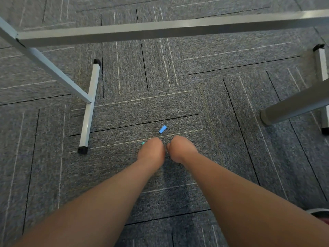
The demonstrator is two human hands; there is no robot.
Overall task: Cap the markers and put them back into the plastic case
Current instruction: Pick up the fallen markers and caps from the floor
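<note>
L hand (151, 151), R hand (182, 148) side by side, low; prob curled.

One blue cap (162, 129) lay on the carpet (178, 59), with one teal piece (142, 143) and two grips, the left grip (151, 151) and the right grip (181, 148), just nearer than it, two metal foot bars, one foot bar (88, 111) left of it and a second foot bar (323, 82) far right of it, and one crossbar (178, 28) beyond it.

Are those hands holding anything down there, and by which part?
It cannot be told: the fingers are hidden. A teal bit peeks out beside the left hand; the right hand shows nothing. The blue cap lies loose.
</note>
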